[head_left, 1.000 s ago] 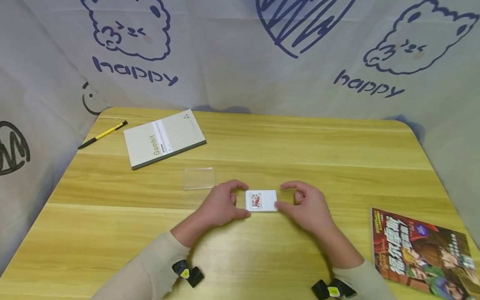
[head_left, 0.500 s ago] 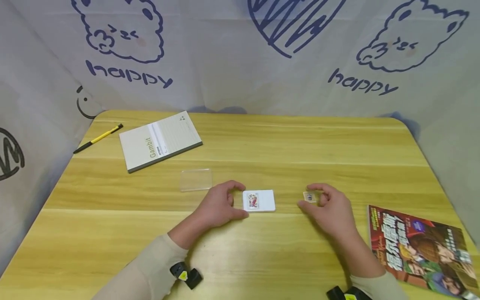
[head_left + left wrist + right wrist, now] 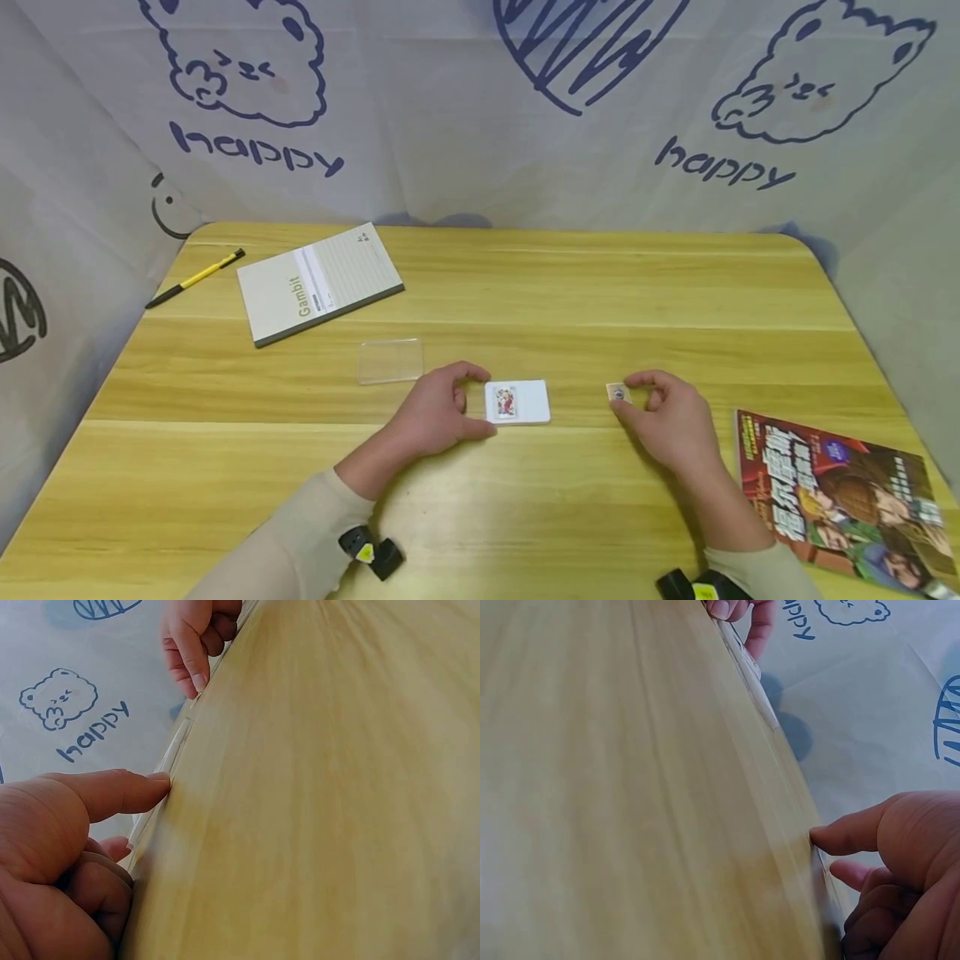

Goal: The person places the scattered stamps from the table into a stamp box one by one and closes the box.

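Note:
In the head view a thin white rectangular case (image 3: 534, 402) lies flat, with a small colourful picture piece (image 3: 506, 402) on its left half. My left hand (image 3: 438, 410) grips the case's left end between thumb and index finger. To the right, my right hand (image 3: 670, 421) pinches a small square piece (image 3: 617, 392) with a dark round mark, low at the table surface. A clear plastic lid (image 3: 390, 362) lies just beyond my left hand. The left wrist view shows my left hand (image 3: 67, 855) beside the case's edge; the right wrist view shows my right hand (image 3: 900, 870) low over the wood.
A notebook (image 3: 321, 283) lies at the back left of the wooden table (image 3: 525, 292), with a yellow and black pen (image 3: 197, 278) beside it. At the right edge is a colourful magazine (image 3: 843, 500). A white cloth with drawings (image 3: 450, 108) hangs behind.
My right hand has moved right, away from the case, with the small square piece now showing at its fingertips. My left hand has stayed at the case's left end. The view has shifted slightly.

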A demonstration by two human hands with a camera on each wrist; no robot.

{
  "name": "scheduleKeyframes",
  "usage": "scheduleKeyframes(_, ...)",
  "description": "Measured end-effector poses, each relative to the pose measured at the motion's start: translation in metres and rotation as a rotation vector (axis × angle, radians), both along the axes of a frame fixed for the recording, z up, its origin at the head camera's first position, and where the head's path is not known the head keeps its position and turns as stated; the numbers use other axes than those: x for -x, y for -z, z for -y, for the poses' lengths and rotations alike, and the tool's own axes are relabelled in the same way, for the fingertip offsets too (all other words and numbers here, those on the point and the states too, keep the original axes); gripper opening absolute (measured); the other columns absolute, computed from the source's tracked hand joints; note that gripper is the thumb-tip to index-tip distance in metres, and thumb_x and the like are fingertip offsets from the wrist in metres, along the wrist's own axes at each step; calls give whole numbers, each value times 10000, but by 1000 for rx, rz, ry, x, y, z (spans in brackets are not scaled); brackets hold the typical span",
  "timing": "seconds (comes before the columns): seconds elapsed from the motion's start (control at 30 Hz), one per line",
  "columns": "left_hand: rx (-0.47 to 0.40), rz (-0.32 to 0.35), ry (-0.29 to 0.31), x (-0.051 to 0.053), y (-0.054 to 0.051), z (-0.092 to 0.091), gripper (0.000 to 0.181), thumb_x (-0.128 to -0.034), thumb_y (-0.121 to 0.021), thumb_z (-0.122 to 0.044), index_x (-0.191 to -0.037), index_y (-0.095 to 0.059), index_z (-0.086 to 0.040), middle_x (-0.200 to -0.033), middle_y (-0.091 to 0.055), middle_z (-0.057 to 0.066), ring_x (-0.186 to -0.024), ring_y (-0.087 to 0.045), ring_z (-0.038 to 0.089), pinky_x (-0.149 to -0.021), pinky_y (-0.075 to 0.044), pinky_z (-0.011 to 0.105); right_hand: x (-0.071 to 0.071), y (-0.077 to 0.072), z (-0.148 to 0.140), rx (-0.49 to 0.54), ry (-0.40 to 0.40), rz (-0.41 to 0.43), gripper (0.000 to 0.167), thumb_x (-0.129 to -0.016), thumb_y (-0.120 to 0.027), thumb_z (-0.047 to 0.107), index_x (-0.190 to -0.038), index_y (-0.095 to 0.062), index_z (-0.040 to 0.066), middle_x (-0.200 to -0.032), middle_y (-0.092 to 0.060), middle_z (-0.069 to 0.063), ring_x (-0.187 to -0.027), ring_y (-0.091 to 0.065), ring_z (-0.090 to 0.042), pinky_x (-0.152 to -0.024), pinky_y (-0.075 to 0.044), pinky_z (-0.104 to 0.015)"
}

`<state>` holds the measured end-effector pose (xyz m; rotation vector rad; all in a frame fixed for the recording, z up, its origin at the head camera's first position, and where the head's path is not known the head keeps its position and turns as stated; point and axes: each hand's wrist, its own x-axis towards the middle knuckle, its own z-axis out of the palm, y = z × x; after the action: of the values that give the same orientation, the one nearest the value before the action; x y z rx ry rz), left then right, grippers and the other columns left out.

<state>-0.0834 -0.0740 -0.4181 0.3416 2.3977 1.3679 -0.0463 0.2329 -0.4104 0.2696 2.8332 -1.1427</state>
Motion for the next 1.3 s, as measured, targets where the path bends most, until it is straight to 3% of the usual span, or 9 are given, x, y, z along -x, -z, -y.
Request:
scheduleKeyframes(0.3,-1,17,3,-1,-3,0,627,-705,-911,-89,-1256,-616,-38,-595,-400,-23,-500,-351,107,-486,-316,270,1,0,1,39,6,-2,327,-905,-763,263,-1135,-654,58,-691,-432,-46,-563,-374,-199,-589,-349,-345)
scheduleKeyframes(0.47,7,8,7,-1,-3,0,628,-704,-912,-94,-1255,-615,-36,-593,-393,-27,-501,-342,104,-487,-311,270,0,1,1,41,16,-39,273,-896,-772,219,-1089,-650,71,-894,-578,-77,-717,-445,-226,-669,-377,-367)
scheduleKeyframes(0.57,10,7,8,0,-3,0,626,-705,-912,-97,-1253,-616,-35,-592,-392,-27,-503,-340,104,-488,-309,272,0,2,1,44,25,-41,264,-890,-778,214,-1075,-650,77,-969,-646,-79,-722,-456,-234,-625,-375,-353)
scheduleKeyframes(0.73,8,9,8,-1,-3,0,629,-707,-911,-97,-1258,-613,-34,-588,-389,-27,-501,-337,104,-484,-305,272,1,2,2,75,37,-36,262,-881,-794,248,-1035,-658,85,-915,-663,-69,-628,-431,-218,-530,-354,-326)
scheduleKeyframes(0.9,6,9,5,-1,-3,1,632,-705,-912,-97,-1259,-613,-36,-585,-386,-28,-500,-335,104,-483,-303,271,2,2,7,160,26,-57,321,-847,-829,299,-1002,-672,66,-880,-666,-76,-649,-494,-206,-550,-412,-306)
scheduleKeyframes(1.13,8,2,7,0,-3,1,627,-706,-910,-101,-1256,-616,-35,-587,-391,-27,-500,-339,104,-484,-304,273,7,3,21,311,-37,-52,319,-820,-855,236,-977,-660,38,-864,-669,-88,-556,-449,-144,-498,-402,-276)
scheduleKeyframes(1.3,6,2,11,-1,-3,0,628,-708,-908,-100,-1258,-614,-31,-579,-392,-27,-493,-341,104,-481,-306,272,12,5,33,384,-79,-60,317,-785,-880,183,-946,-657,26,-832,-671,-90,-610,-541,-155,-527,-431,-261)
